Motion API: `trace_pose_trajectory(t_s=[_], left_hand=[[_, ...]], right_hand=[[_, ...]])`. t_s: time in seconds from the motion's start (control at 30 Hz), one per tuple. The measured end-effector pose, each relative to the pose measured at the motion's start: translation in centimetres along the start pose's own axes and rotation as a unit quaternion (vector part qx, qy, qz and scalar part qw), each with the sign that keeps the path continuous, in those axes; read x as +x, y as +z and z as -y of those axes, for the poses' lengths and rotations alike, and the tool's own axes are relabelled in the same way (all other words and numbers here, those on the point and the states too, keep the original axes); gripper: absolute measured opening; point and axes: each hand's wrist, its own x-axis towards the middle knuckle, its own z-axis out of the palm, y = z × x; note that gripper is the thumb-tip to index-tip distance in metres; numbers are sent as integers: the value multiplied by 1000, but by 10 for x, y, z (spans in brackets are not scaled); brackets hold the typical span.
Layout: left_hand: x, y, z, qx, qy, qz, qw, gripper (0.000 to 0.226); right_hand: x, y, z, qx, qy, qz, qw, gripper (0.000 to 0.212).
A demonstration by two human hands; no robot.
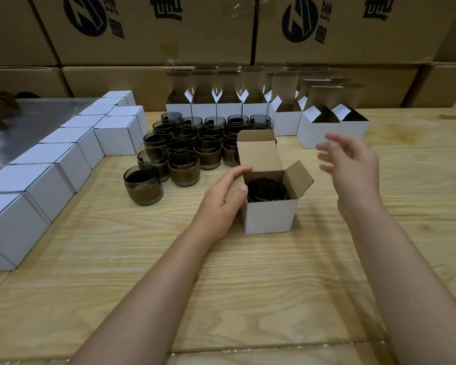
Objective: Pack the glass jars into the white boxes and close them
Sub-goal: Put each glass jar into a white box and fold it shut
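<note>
One open white box (271, 214) stands mid-counter (248, 280) with a glass jar (266, 189) sunk inside and its lid flap upright at 12 o'clock. The left hand (220, 200) has its grip curled round the box's 9 o'clock flap and wall. The right hand (352, 164) hovers at 2 o'clock, apart from the box, grip wide, fingers spread and blurred. Loose jars (184, 154) crowd close at 11 o'clock. Closed boxes (50, 167) line the 9 o'clock edge, and empty boxes (229, 109) stand at 12. Bare wood lies at 6 and 3 o'clock.
</note>
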Motion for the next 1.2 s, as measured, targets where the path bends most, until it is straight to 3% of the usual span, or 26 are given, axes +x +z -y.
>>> trace_pose_trajectory(t_s=[0.07, 0.17, 0.3, 0.43, 0.57, 0.67, 0.83, 0.97, 1.13, 1.2], left_hand=[[0, 0, 0, 3, 0, -1, 1000, 38], [-1, 0, -2, -4, -7, 5, 1000, 40], [-2, 0, -5, -28, -12, 6, 1000, 36], [0, -2, -8, -151, -61, -6, 987, 50], [3, -11, -13, -258, -107, -11, 960, 33], [5, -5, -13, -228, -124, -5, 966, 32], [5, 12, -17, -218, -112, -46, 968, 29], [4, 15, -21, -197, -106, -55, 973, 31], [2, 17, -23, -189, -87, -50, 977, 20], [2, 17, -22, -191, -86, -50, 976, 18]], right_hand=[[-6, -3, -22, 96, 126, 6, 987, 21], [-18, 8, -39, 199, 219, 114, 948, 22], [-32, 25, -43, 204, 198, 236, 929, 26], [-31, 25, -42, 165, 173, 239, 941, 23], [-30, 25, -42, 153, 182, 221, 946, 25], [-32, 26, -43, 169, 170, 221, 945, 24], [-32, 27, -44, 183, 149, 226, 945, 39], [-33, 27, -43, 184, 124, 221, 950, 36], [-31, 18, -38, 210, 79, 281, 933, 18], [-29, 10, -39, 222, 68, 334, 914, 25]])
